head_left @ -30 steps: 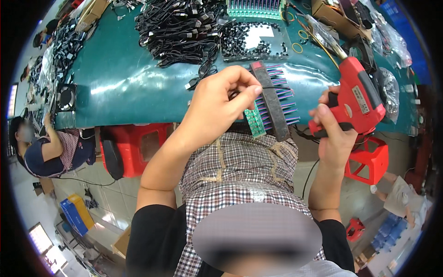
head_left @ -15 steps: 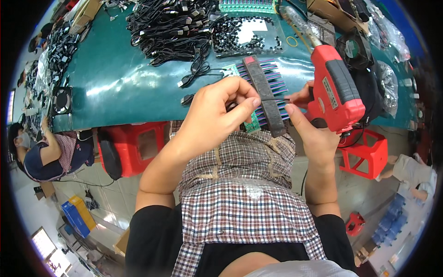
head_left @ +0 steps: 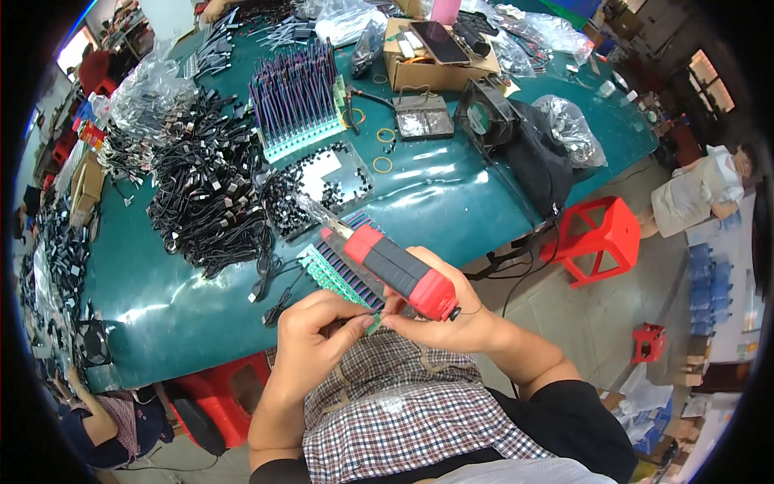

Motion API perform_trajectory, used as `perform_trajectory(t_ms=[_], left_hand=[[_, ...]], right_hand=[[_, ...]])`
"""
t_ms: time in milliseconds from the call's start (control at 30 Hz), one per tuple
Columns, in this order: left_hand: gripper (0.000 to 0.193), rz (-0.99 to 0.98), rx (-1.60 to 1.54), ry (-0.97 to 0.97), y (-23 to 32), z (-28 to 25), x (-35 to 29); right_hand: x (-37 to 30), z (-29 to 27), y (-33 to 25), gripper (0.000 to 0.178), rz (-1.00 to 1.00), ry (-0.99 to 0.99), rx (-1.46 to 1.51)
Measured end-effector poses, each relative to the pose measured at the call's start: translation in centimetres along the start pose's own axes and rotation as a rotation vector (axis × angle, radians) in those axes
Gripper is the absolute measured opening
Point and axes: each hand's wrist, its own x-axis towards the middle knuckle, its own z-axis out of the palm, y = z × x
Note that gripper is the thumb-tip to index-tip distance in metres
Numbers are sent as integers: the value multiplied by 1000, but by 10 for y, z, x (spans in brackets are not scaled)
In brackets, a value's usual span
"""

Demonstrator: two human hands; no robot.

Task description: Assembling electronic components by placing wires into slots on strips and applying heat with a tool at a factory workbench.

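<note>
At the near edge of the green table (head_left: 451, 202), the person works with both hands held close together over the lap. The left hand (head_left: 310, 339) is curled narrow, its fingertips (head_left: 363, 321) pinching a small dark part at the lower edge of a green rack (head_left: 343, 270) of purple-tipped connectors; what exactly is pinched is too small to tell. The right hand (head_left: 451, 323) is wrapped around the grip of a red and black hand tool (head_left: 395, 268), which lies angled across the rack with its nose pointing up and left toward the table. The rack rests partly on the table edge and partly over the lap, judged to be so placed to bring its near row within reach of both hands, the tool being kept in the palm while the fingers meet the other hand.

Behind the rack lies a clear tray (head_left: 318, 189) of small black parts, and to its left a large heap of black cables (head_left: 205, 194), some strands trailing toward the rack. A second, larger rack of purple connectors (head_left: 294, 101) stands further back. A cardboard box (head_left: 431, 56), a black fan (head_left: 484, 117) and clear bags (head_left: 572, 129) sit to the right. A red stool (head_left: 601, 238) stands on the floor beside the table. Another person (head_left: 701, 189) sits beyond it, well apart.
</note>
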Motion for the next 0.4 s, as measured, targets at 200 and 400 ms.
perform_trajectory(t_ms=[200,400], left_hand=[[15,92,112,-2,0,-3,-9],[19,130,263,-23,6,-8,-11]], right_hand=[[-2,0,9,52,166,-8,134],[-1,-2,5,49,119,-60,-31]])
